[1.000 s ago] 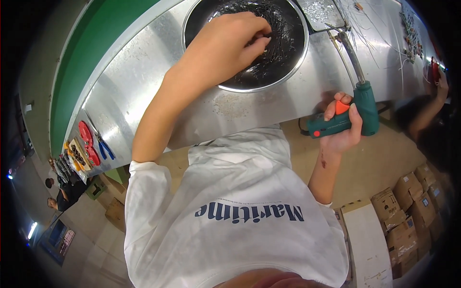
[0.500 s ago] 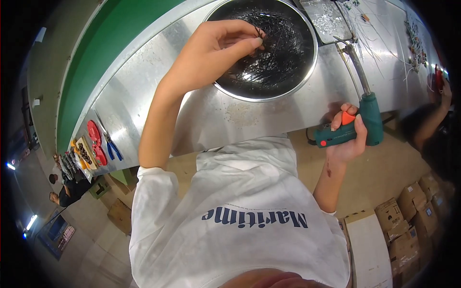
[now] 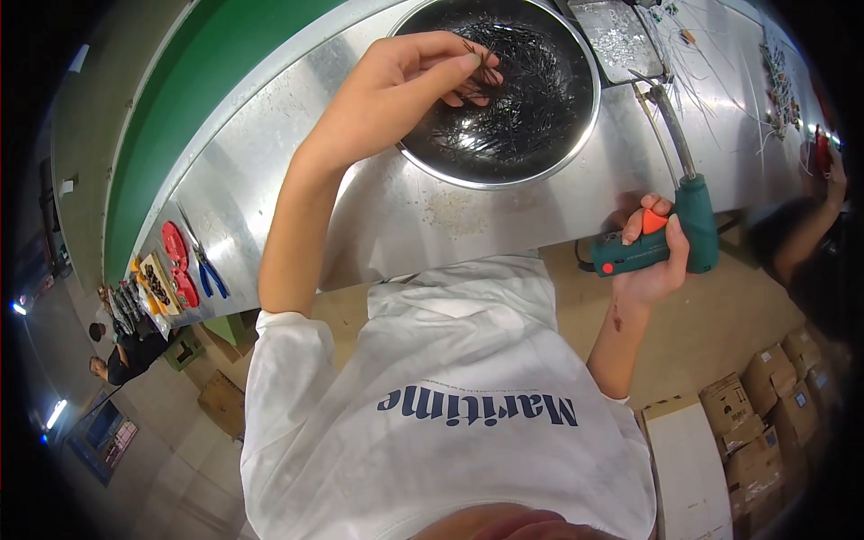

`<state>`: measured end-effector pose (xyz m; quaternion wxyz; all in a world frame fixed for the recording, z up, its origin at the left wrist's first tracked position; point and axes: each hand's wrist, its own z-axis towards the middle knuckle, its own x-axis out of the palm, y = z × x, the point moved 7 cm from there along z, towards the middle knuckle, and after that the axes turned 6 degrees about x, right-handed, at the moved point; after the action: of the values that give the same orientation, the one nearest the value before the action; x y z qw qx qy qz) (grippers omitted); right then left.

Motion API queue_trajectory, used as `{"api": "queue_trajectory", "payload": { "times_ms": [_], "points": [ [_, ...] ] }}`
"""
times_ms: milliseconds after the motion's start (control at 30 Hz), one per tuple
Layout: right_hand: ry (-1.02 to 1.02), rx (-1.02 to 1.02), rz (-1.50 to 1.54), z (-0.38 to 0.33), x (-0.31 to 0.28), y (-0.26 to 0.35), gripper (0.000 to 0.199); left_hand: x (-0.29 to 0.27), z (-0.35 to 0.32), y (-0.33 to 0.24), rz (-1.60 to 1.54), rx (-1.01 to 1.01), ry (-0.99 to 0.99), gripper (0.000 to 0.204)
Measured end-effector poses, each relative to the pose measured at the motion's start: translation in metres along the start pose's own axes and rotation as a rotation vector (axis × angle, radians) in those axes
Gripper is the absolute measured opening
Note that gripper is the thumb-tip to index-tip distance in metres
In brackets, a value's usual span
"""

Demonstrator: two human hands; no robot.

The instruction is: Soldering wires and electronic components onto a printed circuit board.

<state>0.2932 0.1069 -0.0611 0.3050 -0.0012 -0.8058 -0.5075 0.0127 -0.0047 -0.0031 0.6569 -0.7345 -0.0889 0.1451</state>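
Observation:
My left hand [image 3: 409, 85] hovers over the near left rim of a round steel bowl [image 3: 576, 135] filled with thin black strands. Its fingertips pinch a small tuft of those black strands [image 3: 477, 67]. My right hand [image 3: 652, 261] grips a green glue gun [image 3: 670, 236] by its handle, a finger on the orange trigger. The gun's long metal nozzle points up along the steel table [image 3: 270, 171] to the right of the bowl.
A flat metal tray [image 3: 616, 36] and loose wires [image 3: 720, 36] lie beyond the bowl. Red and blue hand tools [image 3: 184, 270] sit at the table's left end. Cardboard boxes [image 3: 765, 423] stand on the floor at right. Another person's arm [image 3: 814, 225] shows at far right.
My left hand has lifted out of the bowl with a tuft of black strands pinched in its fingers. My right hand with the glue gun stays beside the table edge.

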Motion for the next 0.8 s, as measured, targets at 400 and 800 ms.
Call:
{"api": "queue_trajectory", "payload": {
  "times_ms": [400, 800],
  "points": [
    [0.010, 0.012, 0.001, 0.000, 0.000, -0.001, 0.028, -0.008, 0.002, -0.003, -0.104, -0.120, -0.183, 0.021],
    [0.025, 0.020, 0.025, 0.000, 0.000, -0.001, 0.027, -0.010, -0.004, -0.006, 0.158, -0.139, -0.285, 0.016]
  ]
}}
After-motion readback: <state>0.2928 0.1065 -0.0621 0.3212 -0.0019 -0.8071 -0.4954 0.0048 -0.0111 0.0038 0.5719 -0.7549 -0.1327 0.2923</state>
